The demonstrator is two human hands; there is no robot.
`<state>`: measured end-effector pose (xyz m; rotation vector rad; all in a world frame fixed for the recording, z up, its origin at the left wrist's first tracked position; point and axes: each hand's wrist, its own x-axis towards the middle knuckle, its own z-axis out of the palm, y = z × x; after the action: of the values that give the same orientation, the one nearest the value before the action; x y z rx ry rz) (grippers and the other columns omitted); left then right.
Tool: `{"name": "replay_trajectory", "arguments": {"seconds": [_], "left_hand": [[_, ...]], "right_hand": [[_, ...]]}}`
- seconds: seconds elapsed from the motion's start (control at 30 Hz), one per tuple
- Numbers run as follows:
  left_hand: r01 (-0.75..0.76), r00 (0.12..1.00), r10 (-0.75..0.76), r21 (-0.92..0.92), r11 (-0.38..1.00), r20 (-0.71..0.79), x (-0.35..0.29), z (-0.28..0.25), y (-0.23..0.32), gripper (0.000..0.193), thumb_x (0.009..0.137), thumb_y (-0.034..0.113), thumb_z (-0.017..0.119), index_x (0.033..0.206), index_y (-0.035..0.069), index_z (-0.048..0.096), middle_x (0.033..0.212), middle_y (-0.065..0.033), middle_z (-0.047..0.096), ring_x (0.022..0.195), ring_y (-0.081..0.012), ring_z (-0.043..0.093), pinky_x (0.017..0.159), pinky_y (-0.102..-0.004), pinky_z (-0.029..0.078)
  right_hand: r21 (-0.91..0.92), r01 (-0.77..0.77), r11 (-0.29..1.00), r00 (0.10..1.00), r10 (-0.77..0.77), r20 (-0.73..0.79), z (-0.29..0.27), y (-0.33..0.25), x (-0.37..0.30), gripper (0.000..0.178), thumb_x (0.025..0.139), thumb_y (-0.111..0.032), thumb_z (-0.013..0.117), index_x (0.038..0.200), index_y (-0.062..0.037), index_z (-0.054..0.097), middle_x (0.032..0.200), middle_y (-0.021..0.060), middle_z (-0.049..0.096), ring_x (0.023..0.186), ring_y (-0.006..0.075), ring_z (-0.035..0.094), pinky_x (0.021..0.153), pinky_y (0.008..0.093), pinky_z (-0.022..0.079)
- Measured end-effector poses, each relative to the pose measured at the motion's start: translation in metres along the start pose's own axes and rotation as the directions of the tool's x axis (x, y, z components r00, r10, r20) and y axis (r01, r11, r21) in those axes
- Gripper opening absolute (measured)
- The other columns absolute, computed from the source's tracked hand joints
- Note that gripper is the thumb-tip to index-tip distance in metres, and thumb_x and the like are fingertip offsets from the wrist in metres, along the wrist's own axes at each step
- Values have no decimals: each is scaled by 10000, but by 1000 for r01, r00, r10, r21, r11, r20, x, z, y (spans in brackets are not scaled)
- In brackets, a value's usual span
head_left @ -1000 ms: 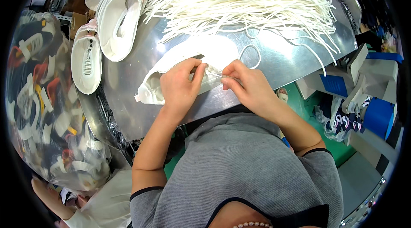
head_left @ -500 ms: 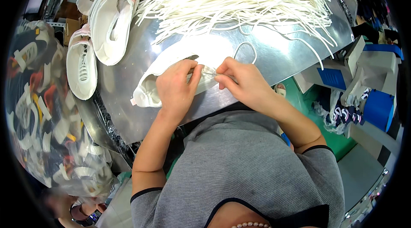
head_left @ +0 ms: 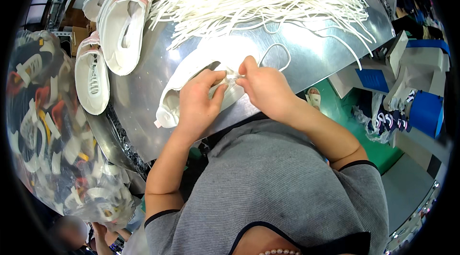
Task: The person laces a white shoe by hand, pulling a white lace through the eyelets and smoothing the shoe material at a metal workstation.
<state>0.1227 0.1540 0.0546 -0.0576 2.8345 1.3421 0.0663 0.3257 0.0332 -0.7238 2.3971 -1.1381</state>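
A white shoe upper lies tilted on the metal table in front of me, a small pink tab at its near left end. My left hand steadies it at the opening, with thumb and forefinger curled round the eyelet edge and a small gap between their tips. At that same edge, my right hand pinches a short white stretch of shoelace between thumb and fingers. Beyond the right hand, a loop of the white shoelace curves over the tabletop. My fingers partly cover the eyelets.
A large heap of loose white laces covers the far side of the metal table. Stacked white and pink uppers stand far left, beside a laced upper. A clear bag of scraps is at left; grey-blue bins at right.
The shoe upper has shifted slightly right. My right hand has turned and its fingers have risen a little; the left thumb and forefinger have spread slightly. A thin shiny piece between the hands no longer shows.
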Motion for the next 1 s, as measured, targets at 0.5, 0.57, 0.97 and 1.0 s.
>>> {"name": "replay_trajectory", "arguments": {"seconds": [0.5,0.57,0.97,1.0], "left_hand": [[-349,899,429,441,827,-93,-39,-16,5,183,786,35,705,959,36,643,837,-101,673,737,-294,641,640,-358,492],[-206,953,267,340,918,-144,-40,-22,1,201,814,75,703,998,18,648,854,-124,683,767,-293,660,681,-356,516],[678,728,-419,-481,556,543,-6,-42,-28,178,888,211,709,957,47,704,873,1,666,803,-108,556,749,-259,456],[669,741,-460,-476,571,489,-8,-38,-30,120,854,121,718,925,25,703,861,-32,685,805,-115,598,739,-261,477]], "right_hand": [[431,28,902,999,-14,-36,-48,19,30,454,784,-228,797,1083,-61,499,931,76,595,796,105,544,690,252,457],[479,-29,878,997,58,-45,-38,5,35,466,771,-190,807,1088,-60,491,912,73,596,779,107,543,690,251,457],[620,0,785,986,102,-129,-2,-2,29,503,808,-68,758,1219,-22,472,988,124,638,852,159,621,711,271,509],[611,-7,792,985,112,-134,-1,0,29,498,812,-73,755,1219,-23,471,979,125,644,836,160,623,705,268,507]]}}
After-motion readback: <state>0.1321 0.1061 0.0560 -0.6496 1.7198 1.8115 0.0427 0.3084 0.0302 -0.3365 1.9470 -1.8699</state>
